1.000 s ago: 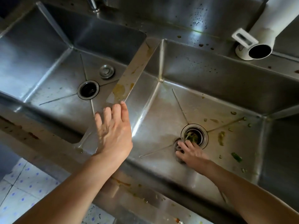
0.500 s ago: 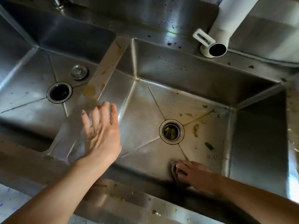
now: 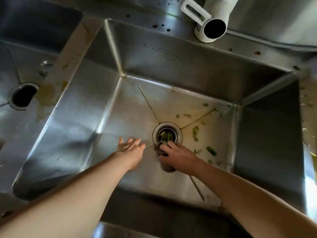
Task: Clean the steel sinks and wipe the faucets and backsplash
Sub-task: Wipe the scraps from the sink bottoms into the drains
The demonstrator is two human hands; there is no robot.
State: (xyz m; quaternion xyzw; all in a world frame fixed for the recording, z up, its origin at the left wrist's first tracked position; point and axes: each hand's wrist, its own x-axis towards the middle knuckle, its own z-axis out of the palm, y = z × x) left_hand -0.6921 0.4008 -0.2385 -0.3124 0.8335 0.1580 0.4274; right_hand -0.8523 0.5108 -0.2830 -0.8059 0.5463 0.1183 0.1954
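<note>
Right now both my arms reach down into the right sink [image 3: 180, 69]. My right hand [image 3: 178, 156] grips a dark scrubbing pad [image 3: 165, 166] against the sink floor, just beside the near rim of the drain [image 3: 167, 134], its fingers curled over the pad. Green vegetable scraps [image 3: 211, 150] sit in the drain basket and lie scattered on the floor to its right. My left hand [image 3: 131, 146] is flat and relaxed with fingers straight, holding nothing, just left of the drain; whether it touches the steel I cannot tell. Beyond the stained divider [image 3: 56, 86] is the left sink [image 3: 6, 69] with its dark drain hole [image 3: 24, 96]. A white pipe [image 3: 212, 23] points down over the spattered back ledge [image 3: 154, 30].
</note>
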